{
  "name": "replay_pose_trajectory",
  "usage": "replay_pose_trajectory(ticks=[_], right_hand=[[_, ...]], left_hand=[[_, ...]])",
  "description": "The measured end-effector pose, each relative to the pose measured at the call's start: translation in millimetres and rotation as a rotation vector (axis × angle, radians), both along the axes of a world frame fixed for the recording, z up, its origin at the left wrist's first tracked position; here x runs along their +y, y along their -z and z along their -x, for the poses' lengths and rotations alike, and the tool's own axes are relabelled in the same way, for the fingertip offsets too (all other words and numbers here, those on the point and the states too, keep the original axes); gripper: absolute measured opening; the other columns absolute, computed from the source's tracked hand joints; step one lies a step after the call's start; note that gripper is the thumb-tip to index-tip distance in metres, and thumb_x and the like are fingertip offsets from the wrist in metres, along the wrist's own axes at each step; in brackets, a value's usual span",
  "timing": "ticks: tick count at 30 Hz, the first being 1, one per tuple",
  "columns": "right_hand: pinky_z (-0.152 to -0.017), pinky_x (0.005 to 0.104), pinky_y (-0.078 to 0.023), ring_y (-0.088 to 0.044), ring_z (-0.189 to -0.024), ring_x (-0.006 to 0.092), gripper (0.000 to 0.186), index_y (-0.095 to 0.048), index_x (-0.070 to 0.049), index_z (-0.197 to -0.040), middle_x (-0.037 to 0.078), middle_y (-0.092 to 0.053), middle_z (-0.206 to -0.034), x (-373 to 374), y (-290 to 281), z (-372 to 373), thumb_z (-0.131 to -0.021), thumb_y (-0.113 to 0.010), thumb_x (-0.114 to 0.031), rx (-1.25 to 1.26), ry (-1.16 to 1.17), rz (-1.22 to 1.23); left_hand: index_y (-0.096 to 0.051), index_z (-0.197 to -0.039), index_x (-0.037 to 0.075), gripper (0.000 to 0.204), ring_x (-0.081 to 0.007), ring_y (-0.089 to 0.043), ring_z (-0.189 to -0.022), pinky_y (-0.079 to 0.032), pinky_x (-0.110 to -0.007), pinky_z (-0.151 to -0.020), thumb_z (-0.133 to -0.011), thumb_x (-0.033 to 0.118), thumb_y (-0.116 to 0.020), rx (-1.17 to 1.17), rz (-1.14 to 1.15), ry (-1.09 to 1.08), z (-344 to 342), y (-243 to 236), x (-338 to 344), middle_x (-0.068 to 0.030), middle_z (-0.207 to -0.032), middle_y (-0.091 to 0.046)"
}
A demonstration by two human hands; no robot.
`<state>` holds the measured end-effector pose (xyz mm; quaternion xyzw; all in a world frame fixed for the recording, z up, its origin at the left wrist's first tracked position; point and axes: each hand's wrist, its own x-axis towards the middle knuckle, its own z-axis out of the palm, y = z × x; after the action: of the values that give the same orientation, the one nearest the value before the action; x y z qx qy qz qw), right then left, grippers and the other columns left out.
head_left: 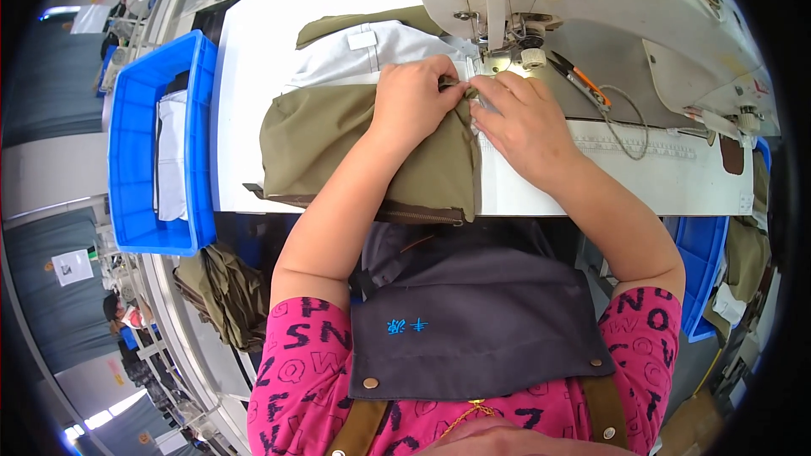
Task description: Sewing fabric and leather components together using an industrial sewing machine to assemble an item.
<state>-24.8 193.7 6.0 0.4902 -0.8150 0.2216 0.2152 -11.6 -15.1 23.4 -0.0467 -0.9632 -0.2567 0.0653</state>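
Note:
An olive-green fabric piece (329, 131) lies on the white sewing table, with a brown zipper (414, 212) along its near edge. My left hand (414, 101) pinches the fabric's far right edge between thumb and fingers. Meeting it there, my right hand (525, 122) has its fingertips closed on the same edge. Both hands sit just in front of the sewing machine's needle area (500, 59). White lining cloth (329, 57) with a small white label (362, 40) spreads beyond my left hand. The fingers hide the exact spot of fabric being gripped.
The sewing machine (608, 0) fills the far right. Orange-and-black thread snips (589, 84) and a loop of cord (642, 139) lie right of my right hand. A blue bin (203, 143) holding white pieces stands left; olive cloth (221, 295) is heaped below it.

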Motion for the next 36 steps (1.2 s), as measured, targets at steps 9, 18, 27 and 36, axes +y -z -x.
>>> replay_pose_trajectory(ticks=[9, 18, 27, 36], right_hand=[[-0.089, 0.0375, -0.048, -0.059, -0.112, 0.0237, 0.022, -0.073, -0.003, -0.101, 0.005, -0.069, -0.118, -0.9, 6.7, -1.7, -0.08, -0.069, -0.009, 0.023, 0.001, -0.067], [-0.092, 0.0372, -0.047, -0.06, -0.11, 0.0213, 0.021, -0.073, -0.003, -0.105, 0.005, -0.07, -0.118, 0.2, 5.5, 7.4, -0.085, -0.068, -0.01, 0.006, 0.075, -0.091], [-0.089, 0.037, -0.046, -0.064, -0.1, 0.0185, 0.024, -0.072, -0.006, -0.11, 0.003, -0.07, -0.12, -2.5, 7.3, 17.3, -0.087, -0.071, -0.014, -0.011, 0.197, -0.116], [-0.081, 0.0358, -0.051, -0.062, -0.113, 0.0185, 0.025, -0.073, -0.006, -0.111, 0.001, -0.068, -0.122, -3.9, 9.7, 19.1, -0.088, -0.074, -0.014, 0.024, 0.24, -0.149]], left_hand=[[-0.073, -0.094, 0.008, 0.021, -0.0345, -0.064, -0.099, -0.051, -0.044, -0.087, -0.082, 0.024, -0.08, 0.084, 0.019, -0.004, 0.1, 7.3, -1.0, -0.0115, -0.101, -0.07], [-0.066, -0.12, 0.014, 0.038, -0.0349, -0.044, -0.133, -0.036, -0.049, -0.107, -0.084, 0.025, -0.074, 0.174, 0.011, 0.102, 28.5, 29.2, -7.4, -0.0097, -0.138, -0.055], [-0.057, -0.139, 0.015, 0.06, -0.0294, -0.038, -0.146, -0.034, -0.054, -0.107, -0.083, 0.029, -0.072, 0.044, 0.02, 0.131, 64.4, 35.4, -9.9, -0.0098, -0.152, -0.049], [-0.057, -0.14, 0.016, 0.059, -0.0287, -0.037, -0.148, -0.031, -0.053, -0.11, -0.084, 0.03, -0.071, -0.015, 0.003, 0.14, 71.8, 29.4, -7.3, -0.0098, -0.152, -0.051]])
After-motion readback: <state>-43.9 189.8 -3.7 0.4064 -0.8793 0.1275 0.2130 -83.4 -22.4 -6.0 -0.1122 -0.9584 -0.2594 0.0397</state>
